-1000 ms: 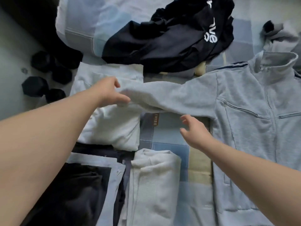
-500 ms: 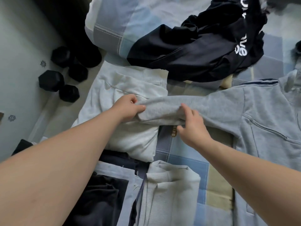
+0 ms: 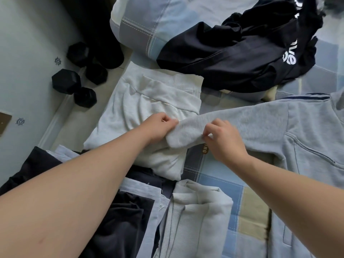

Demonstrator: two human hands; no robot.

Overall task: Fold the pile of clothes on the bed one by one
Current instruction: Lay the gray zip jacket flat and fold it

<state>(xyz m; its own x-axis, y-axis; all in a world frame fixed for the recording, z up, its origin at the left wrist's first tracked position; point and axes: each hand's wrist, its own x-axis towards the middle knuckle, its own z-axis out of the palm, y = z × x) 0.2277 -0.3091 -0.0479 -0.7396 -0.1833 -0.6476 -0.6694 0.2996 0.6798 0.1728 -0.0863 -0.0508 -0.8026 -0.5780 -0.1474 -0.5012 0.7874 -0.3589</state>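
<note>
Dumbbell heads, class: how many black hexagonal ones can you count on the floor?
4 dumbbell heads on the floor: top, right, left, bottom. The dark shadow beyond may hide more.

The light grey fleece zip jacket (image 3: 279, 127) runs off the right edge, so its far half is unseen. Its near sleeve (image 3: 186, 133) covers some fingers of the left hand (image 3: 160, 127) and the right hand (image 3: 223, 142) where they pinch it. It also hides most of a small dark printed label (image 3: 203, 150) on the checked bed sheet (image 3: 219, 183); only "NG" shows. The crumpled black garment (image 3: 232, 58) is cut by the top edge, and its white lettering (image 3: 289, 56) reads only partly. The left forearm (image 3: 74, 192) covers much of the dark folded clothes (image 3: 121, 220), which run off the bottom edge. A flat brown thing (image 3: 4, 121) at the left edge is too cropped to identify.
</note>
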